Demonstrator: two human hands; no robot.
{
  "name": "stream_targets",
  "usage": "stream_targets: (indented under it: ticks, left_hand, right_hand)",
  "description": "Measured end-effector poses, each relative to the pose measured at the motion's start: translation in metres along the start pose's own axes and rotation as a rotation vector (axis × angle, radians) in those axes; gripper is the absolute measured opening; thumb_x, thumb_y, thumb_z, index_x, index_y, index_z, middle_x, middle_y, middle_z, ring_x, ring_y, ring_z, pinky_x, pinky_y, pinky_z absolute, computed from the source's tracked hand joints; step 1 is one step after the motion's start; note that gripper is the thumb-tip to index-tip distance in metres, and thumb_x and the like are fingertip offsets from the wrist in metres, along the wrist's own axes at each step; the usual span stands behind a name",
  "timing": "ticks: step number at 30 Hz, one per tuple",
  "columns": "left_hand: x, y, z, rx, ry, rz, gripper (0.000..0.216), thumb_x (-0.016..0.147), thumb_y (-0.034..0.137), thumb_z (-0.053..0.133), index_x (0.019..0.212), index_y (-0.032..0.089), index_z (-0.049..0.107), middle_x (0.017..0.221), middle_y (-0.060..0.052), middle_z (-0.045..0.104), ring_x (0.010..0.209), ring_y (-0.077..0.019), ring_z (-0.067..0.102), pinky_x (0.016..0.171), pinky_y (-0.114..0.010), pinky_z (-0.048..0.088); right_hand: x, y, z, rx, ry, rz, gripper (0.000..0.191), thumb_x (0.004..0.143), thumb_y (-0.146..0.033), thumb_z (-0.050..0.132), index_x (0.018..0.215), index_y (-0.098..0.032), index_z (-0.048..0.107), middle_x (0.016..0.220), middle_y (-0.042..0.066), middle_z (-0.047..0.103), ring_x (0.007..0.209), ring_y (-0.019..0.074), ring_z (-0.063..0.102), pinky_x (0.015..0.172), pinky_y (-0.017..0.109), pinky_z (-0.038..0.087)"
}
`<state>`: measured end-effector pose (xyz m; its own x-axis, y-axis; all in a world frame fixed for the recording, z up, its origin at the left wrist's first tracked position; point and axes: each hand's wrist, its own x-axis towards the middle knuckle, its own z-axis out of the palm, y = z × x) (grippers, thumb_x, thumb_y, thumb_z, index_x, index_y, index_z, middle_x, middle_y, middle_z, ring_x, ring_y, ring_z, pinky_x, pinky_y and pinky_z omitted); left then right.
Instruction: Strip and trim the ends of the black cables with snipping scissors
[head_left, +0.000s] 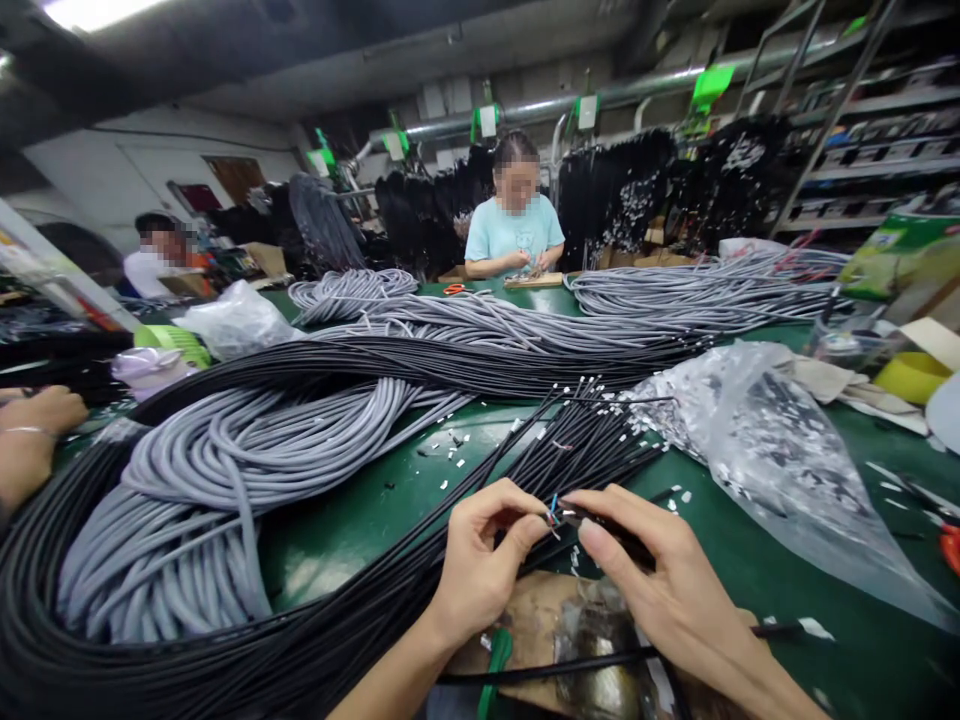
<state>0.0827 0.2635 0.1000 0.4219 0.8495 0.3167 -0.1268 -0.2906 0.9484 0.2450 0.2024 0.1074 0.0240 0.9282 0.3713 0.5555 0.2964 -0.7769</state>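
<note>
The left hand (pixel 480 562) pinches coloured wires (pixel 553 507) just beside the right hand (pixel 671 570), gripping a dark, mostly hidden object (pixel 624 538).

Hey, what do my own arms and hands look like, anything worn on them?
Your left hand and right hand are ungloved, with no ring, bracelet or watch showing. Both forearms are bare to the picture's edge, no sleeve in view.

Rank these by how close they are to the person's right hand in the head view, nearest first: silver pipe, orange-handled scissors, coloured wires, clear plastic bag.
From the right hand:
1. Coloured wires: at the fingertips, between both hands.
2. Clear plastic bag: just beyond, to the right.
3. Orange-handled scissors: across the table, left of centre.
4. Silver pipe: high along the back.
</note>
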Motion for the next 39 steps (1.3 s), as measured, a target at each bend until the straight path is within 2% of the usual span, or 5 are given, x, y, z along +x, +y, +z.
stream_targets:
  ticks: [6,21,25,31,39]
  left_hand:
    - [-0.003,0.001,-0.001,0.174,0.028,0.203,0.007,0.081,0.016,0.058,0.075,0.017,0.061,0.067,0.000,0.055,0.062,-0.0097,0.047,0.056,-0.021,0.036]
    - [-0.007,0.003,0.002,0.566,0.086,0.504,0.016,0.075,0.001,0.057,0.080,0.016,0.059,0.069,0.000,0.061,0.064,-0.0104,0.054,0.059,-0.021,0.042]
    - [-0.005,0.004,0.003,0.432,0.077,0.294,0.008,0.080,0.013,0.057,0.073,0.015,0.061,0.064,-0.001,0.058,0.058,-0.0090,0.050,0.053,-0.020,0.038]
    - [0.003,0.006,0.005,-0.139,-0.168,-0.248,0.041,0.082,0.048,0.052,0.063,0.011,0.051,0.048,0.004,0.042,0.037,-0.0022,0.028,0.036,-0.017,0.021]
    - [0.005,0.003,0.006,-0.432,-0.304,-0.330,0.047,0.081,0.047,0.055,0.052,0.013,0.038,0.049,0.007,0.033,0.032,0.0016,0.023,0.034,-0.017,0.013]
  right_hand:
    - [0.000,-0.005,-0.002,0.038,-0.034,-0.026,0.021,0.090,-0.032,0.049,0.098,-0.024,0.066,0.070,-0.002,0.055,0.062,0.0078,0.051,0.057,0.019,0.038]
    - [0.000,-0.004,-0.008,-0.038,-0.073,0.006,0.022,0.088,-0.033,0.050,0.094,-0.023,0.068,0.068,-0.001,0.058,0.061,0.0110,0.054,0.056,0.022,0.040]
    - [0.001,-0.004,-0.009,-0.051,-0.039,0.004,0.023,0.088,-0.033,0.051,0.093,-0.021,0.069,0.067,0.000,0.059,0.059,0.0114,0.055,0.054,0.022,0.040]
    - [0.004,-0.007,-0.008,-0.035,-0.017,-0.032,0.021,0.087,-0.031,0.053,0.087,-0.021,0.071,0.064,-0.001,0.060,0.056,0.0109,0.054,0.053,0.021,0.041]
    - [0.001,-0.001,-0.007,-0.081,0.269,-0.064,0.013,0.082,-0.027,0.059,0.088,-0.020,0.067,0.078,0.003,0.065,0.064,0.0145,0.059,0.058,0.023,0.046]
